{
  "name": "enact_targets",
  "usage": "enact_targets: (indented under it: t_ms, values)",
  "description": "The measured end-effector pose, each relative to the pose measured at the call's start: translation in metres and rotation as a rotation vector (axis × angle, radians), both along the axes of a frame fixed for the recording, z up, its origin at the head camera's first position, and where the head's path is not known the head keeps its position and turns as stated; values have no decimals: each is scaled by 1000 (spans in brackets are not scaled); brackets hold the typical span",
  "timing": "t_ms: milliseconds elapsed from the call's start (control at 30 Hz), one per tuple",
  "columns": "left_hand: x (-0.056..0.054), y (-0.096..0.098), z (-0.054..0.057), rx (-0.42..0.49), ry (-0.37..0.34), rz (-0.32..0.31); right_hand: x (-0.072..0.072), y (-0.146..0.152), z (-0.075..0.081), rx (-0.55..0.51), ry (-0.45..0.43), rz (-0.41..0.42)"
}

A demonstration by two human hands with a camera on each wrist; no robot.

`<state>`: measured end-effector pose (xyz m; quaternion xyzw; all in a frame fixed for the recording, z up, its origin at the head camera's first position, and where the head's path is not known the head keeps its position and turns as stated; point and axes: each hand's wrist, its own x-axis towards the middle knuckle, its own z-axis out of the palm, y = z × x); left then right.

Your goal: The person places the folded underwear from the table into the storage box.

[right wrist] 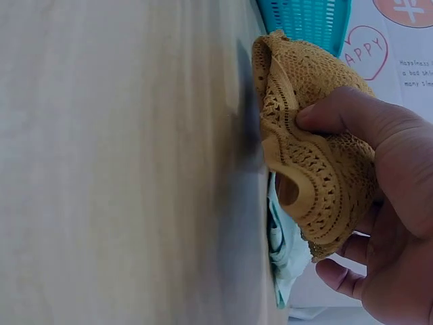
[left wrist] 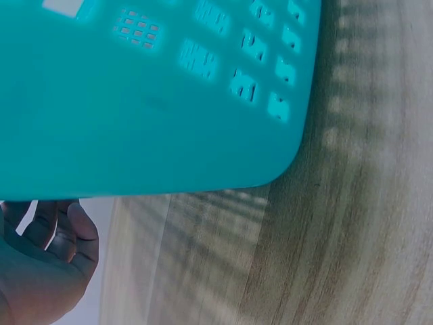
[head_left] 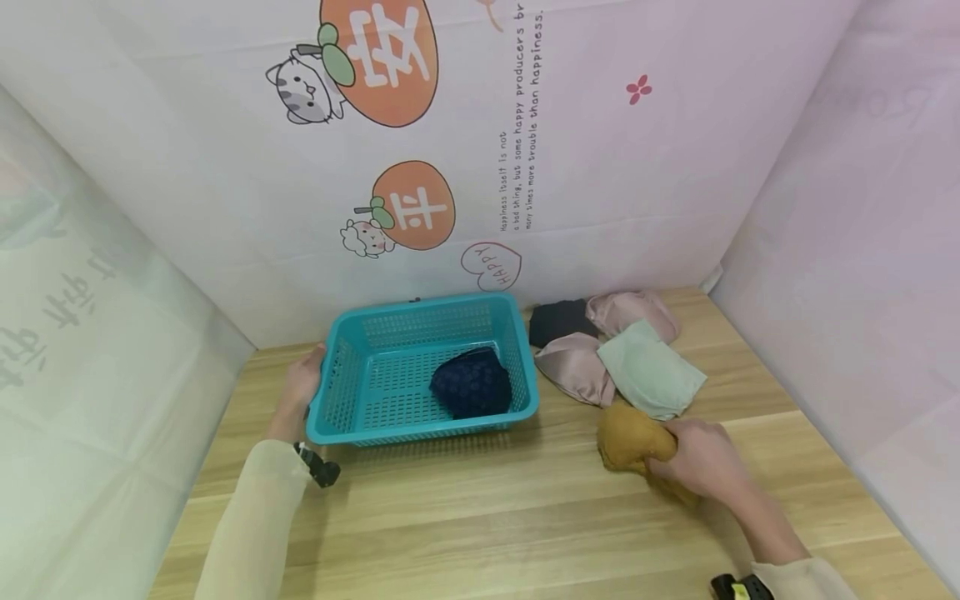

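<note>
My left hand [head_left: 302, 385] grips the left end of a turquoise plastic basket [head_left: 431, 432] by its rim. In the left wrist view the curled fingers of that hand [left wrist: 51, 261] show at the basket's edge. A dark navy folded piece of underwear [head_left: 474, 385] lies in the right part of the basket. Over the table on the right, my right hand [head_left: 705, 458] pinches a mustard lace piece of underwear [head_left: 630, 437]. Its scalloped lace trim shows in the right wrist view, with the thumb pressed on top and the other fingers underneath.
Right of the basket lie a mint folded piece [head_left: 652, 371], two pink satin pieces [head_left: 579, 367] and a black one [head_left: 562, 322], close together on the wooden table [head_left: 480, 525]. Printed cloth walls [head_left: 600, 167] enclose the table at the back and both sides.
</note>
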<state>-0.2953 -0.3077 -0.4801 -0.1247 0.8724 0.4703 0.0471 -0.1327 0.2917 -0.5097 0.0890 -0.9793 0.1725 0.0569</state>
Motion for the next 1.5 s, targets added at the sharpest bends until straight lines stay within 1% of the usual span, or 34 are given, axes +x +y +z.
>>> enact_targets:
  t_ms: [233,400,533,667,867,1067,1267,1367,1500]
  values:
    - [0,1,1,-8,2,9,-7,-4,11,-81,-11,-20]
    - [-1,0,0,-7,-1,4,-14,-12,23,-101,-46,-25]
    - [0,0,-1,-7,-4,4,-21,-17,30,-104,-49,-19]
    - [0,0,-2,-4,-2,6,-30,-22,37,-109,-27,-4]
    - [0,1,-3,25,11,12,-41,-31,50,-115,-13,17]
    - [-2,1,-3,20,20,6,-52,-42,62,-101,-4,36]
    - [-2,2,-1,22,18,8,-64,-56,70,-133,9,67]
    - [-2,1,-1,32,17,11,-69,-63,74,-137,26,88]
    - [-2,0,-3,42,13,14,-76,-72,79,-122,71,132]
